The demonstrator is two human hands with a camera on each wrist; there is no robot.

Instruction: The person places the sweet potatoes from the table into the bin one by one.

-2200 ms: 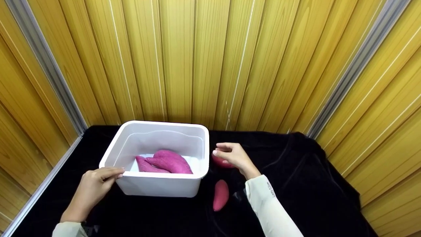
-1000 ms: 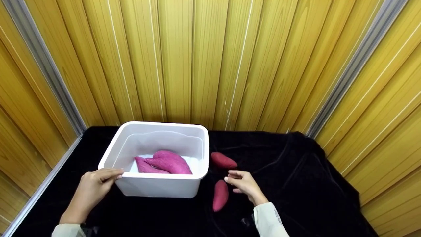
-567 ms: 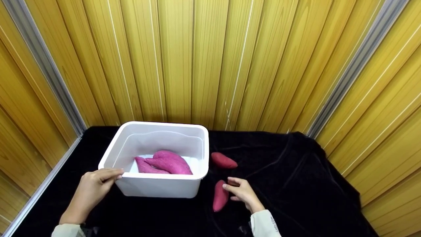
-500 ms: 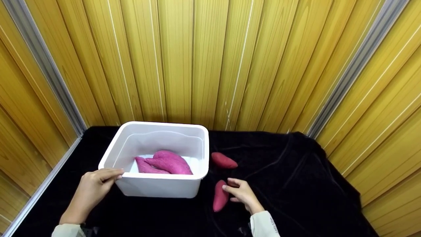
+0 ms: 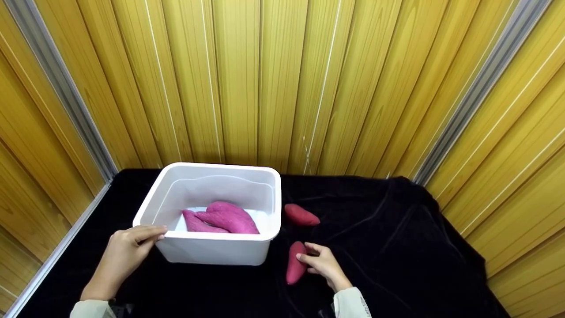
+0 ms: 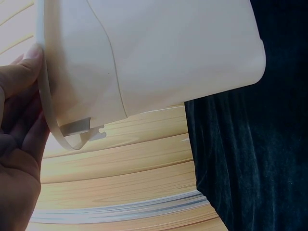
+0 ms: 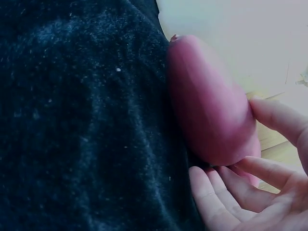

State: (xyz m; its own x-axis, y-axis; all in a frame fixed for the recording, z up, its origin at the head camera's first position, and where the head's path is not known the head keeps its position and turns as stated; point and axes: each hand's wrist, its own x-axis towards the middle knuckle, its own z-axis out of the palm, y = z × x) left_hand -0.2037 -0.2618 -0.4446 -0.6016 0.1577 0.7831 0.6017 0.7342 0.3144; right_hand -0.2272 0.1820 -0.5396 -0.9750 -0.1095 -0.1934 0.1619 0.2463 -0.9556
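The left hand grips the near left corner of a white plastic bin by its rim. In the left wrist view the thumb of the left hand lies on the outside of the bin wall. Two purple-pink sweet potatoes lie inside the bin. On the black cloth right of the bin, a reddish sweet potato is pinched by the right hand. Close up, the thumb touches one side of this sweet potato and fingers of the right hand meet its near end.
Another reddish sweet potato lies behind the right hand, close to the bin's right side. Black velvet cloth covers the table. Yellow wood-look panels stand behind and at both sides.
The right hand has come from above the far sweet potato towards me and left, its thumb now on the nearer one. The left hand stays on the bin's rim.
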